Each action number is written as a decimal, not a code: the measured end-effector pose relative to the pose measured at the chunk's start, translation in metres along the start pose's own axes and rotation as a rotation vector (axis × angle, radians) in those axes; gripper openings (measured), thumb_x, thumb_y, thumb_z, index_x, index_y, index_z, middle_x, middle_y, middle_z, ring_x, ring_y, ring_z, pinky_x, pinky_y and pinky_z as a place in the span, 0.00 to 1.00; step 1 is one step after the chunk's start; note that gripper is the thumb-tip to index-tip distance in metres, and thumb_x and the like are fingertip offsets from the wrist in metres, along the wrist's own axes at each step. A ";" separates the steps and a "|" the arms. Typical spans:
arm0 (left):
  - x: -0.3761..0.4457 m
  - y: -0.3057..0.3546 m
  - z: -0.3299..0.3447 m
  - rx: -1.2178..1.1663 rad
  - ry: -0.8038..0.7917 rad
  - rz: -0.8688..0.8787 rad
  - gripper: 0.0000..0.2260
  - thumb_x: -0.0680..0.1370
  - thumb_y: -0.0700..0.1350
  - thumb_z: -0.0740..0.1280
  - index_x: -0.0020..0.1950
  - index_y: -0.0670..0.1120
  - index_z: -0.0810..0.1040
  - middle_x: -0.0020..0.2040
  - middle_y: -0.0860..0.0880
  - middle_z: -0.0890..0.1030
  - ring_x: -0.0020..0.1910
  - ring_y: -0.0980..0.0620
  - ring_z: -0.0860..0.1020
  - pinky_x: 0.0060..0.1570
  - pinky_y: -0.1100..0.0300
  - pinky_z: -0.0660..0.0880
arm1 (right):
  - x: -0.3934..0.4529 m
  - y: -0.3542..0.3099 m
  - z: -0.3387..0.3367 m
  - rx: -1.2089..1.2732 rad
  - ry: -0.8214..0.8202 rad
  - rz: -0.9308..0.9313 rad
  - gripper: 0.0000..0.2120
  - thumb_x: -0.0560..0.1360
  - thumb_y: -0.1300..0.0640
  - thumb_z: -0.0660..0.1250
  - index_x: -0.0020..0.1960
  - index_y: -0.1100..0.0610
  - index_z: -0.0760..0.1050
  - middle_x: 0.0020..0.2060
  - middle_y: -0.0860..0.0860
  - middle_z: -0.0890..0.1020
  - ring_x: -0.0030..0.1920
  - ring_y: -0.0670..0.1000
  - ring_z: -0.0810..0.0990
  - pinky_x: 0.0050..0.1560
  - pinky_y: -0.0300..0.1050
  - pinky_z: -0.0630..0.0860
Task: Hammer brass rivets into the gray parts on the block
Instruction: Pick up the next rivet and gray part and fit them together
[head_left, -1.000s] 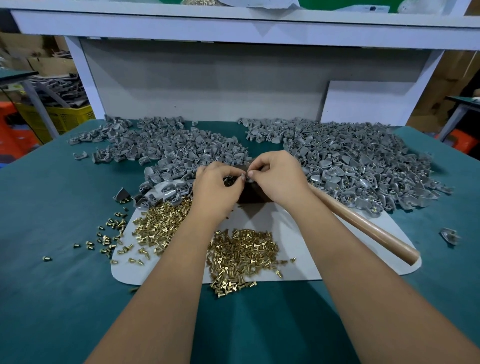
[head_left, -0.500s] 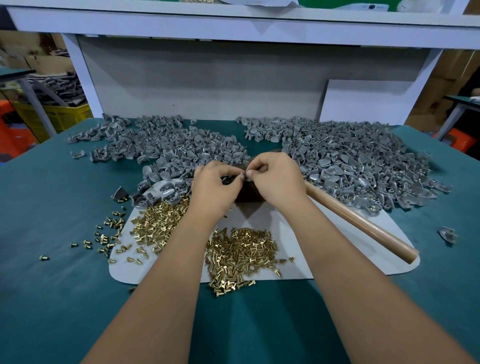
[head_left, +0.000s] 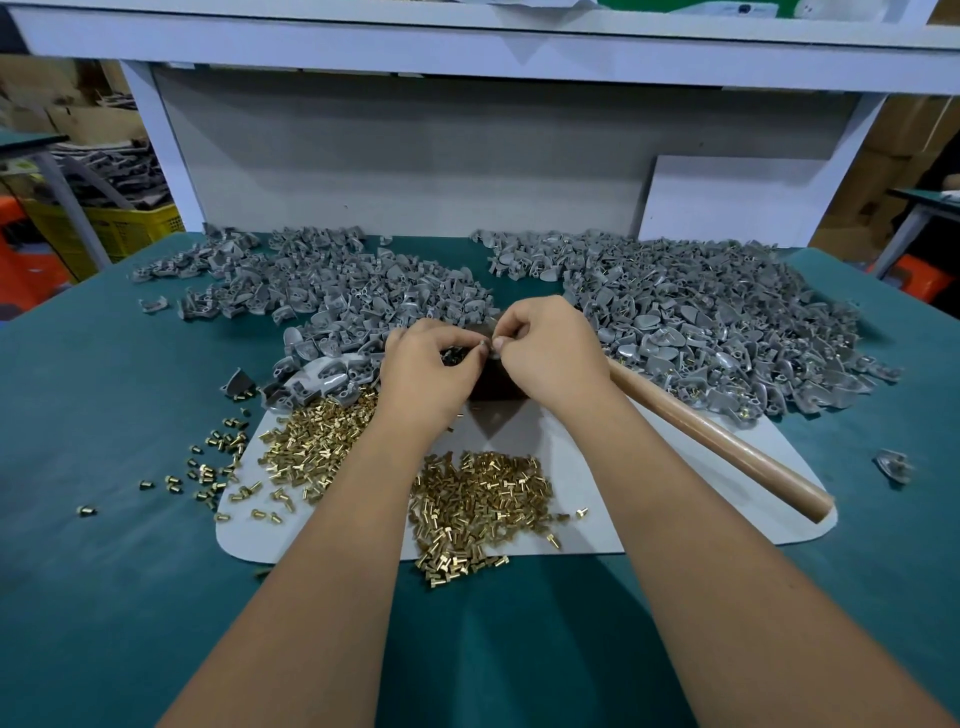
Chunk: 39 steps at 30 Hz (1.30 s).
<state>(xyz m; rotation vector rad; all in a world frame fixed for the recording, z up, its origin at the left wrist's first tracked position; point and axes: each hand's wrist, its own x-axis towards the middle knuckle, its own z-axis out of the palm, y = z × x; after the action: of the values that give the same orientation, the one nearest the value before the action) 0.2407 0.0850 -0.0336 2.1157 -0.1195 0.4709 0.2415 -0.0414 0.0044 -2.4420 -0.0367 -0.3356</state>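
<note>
Looking down from the head view, we find the left hand (head_left: 426, 374) and the right hand (head_left: 550, 353) brought together over a dark block (head_left: 496, 384) at the middle of the table (head_left: 104, 571). On each hand the grip is drawn in, thumb and fingertips pinching a small item where the two hands meet; the item is too small and too hidden for us to identify. The block stands on a white mat (head_left: 587, 519). Brass rivets (head_left: 478, 509) lie heaped on the mat just below the hands, with more spread on the left (head_left: 317, 441) and spilling onto the green surface. Gray parts lie in two large piles behind the hands, one left (head_left: 322, 291) and one right (head_left: 701, 312). A wooden hammer handle (head_left: 727, 441) rests slantwise across the mat, its near end under the right wrist.
</note>
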 end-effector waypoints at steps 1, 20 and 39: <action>0.000 0.000 0.000 0.003 0.003 0.005 0.07 0.77 0.45 0.70 0.54 0.49 0.85 0.54 0.48 0.80 0.62 0.44 0.72 0.66 0.45 0.68 | 0.001 -0.002 -0.001 -0.018 -0.009 0.004 0.08 0.72 0.56 0.68 0.35 0.49 0.76 0.32 0.46 0.79 0.37 0.49 0.77 0.38 0.43 0.75; -0.005 0.002 0.005 0.084 0.059 -0.030 0.07 0.78 0.49 0.68 0.53 0.53 0.84 0.57 0.51 0.79 0.62 0.46 0.66 0.59 0.54 0.64 | -0.011 0.011 0.016 0.112 0.131 -0.051 0.09 0.76 0.59 0.62 0.43 0.46 0.76 0.38 0.44 0.79 0.38 0.45 0.77 0.38 0.43 0.71; -0.005 0.002 0.006 0.113 0.046 -0.022 0.08 0.79 0.49 0.68 0.55 0.53 0.84 0.58 0.50 0.79 0.62 0.46 0.66 0.59 0.54 0.63 | -0.008 -0.003 0.011 -0.013 0.112 0.041 0.08 0.77 0.53 0.66 0.39 0.47 0.76 0.37 0.46 0.80 0.39 0.49 0.77 0.36 0.42 0.69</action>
<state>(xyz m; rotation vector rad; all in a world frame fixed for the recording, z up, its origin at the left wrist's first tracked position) 0.2376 0.0786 -0.0364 2.2125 -0.0439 0.5241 0.2364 -0.0315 -0.0035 -2.4290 0.0645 -0.4552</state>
